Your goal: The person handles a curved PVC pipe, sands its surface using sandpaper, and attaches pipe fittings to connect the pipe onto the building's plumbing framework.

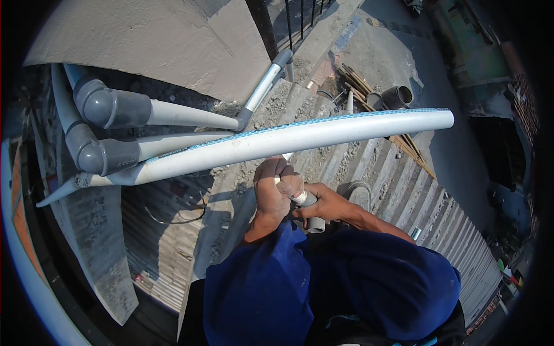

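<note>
Both my hands are together just above my knees, working on one small pipe assembly. My left hand (272, 190) is closed around a short white pipe (300, 198), which shows between my fingers and at its far end. The pipe's near end meets a grey pipe fitting (315, 225) with an open mouth toward me. My right hand (326, 203) wraps round this fitting from the right. How deep the pipe sits in the fitting cannot be made out.
A long white pipe (311, 138) with a blue stripe stretches across, just beyond my hands. Grey elbows (130, 109) join other white pipes at left, below a plastered wall (144, 40). Rubble lies on the corrugated roof (398, 190). Sticks (359, 82) and a grey cylinder (398, 97) lie farther off.
</note>
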Demonstrator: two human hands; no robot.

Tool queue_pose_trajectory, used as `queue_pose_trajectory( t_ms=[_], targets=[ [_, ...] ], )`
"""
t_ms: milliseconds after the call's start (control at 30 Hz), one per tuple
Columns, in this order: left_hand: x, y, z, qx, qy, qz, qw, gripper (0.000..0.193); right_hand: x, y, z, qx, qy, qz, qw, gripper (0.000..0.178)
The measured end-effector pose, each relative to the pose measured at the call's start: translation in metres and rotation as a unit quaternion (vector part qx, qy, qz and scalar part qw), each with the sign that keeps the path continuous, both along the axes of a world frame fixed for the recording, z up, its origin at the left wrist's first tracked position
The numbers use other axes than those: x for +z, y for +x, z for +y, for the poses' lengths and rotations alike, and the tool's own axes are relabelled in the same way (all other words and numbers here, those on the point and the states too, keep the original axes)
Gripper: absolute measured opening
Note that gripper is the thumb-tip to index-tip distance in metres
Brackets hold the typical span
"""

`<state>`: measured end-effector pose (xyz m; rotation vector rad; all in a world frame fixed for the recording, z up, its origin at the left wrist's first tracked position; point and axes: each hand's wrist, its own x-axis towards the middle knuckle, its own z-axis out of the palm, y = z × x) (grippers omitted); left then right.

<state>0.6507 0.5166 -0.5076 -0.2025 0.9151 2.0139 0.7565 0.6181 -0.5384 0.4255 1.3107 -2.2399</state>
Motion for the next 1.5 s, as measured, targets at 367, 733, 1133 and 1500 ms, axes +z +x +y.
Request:
queue_pose_trajectory(
  t_ms=[367,733,1133,1500],
  targets=[
    [-0.018,-0.006,0.001,0.048,0.001,-0.066,0.997,0.035,-0.005,0.003,-0.009,-0.077,0.216,0.034,0.973,0.037],
    [-0.026,0.016,-0.008,-0.175,-0.032,0.084,0.98,0.069,-0.012,0.008,0.012,-0.096,0.058,-0.037,0.993,0.036],
    [-0.021,0.018,-0.014,-0.205,-0.118,0.281,0.93,0.031,-0.005,0.009,0.01,-0.108,0.005,0.009,0.994,0.052],
    [-0.038,0.023,-0.021,-0.15,-0.213,0.327,0.908,0.035,-0.023,0.006,-0.002,-0.118,0.124,0.113,0.979,0.05]
  ],
)
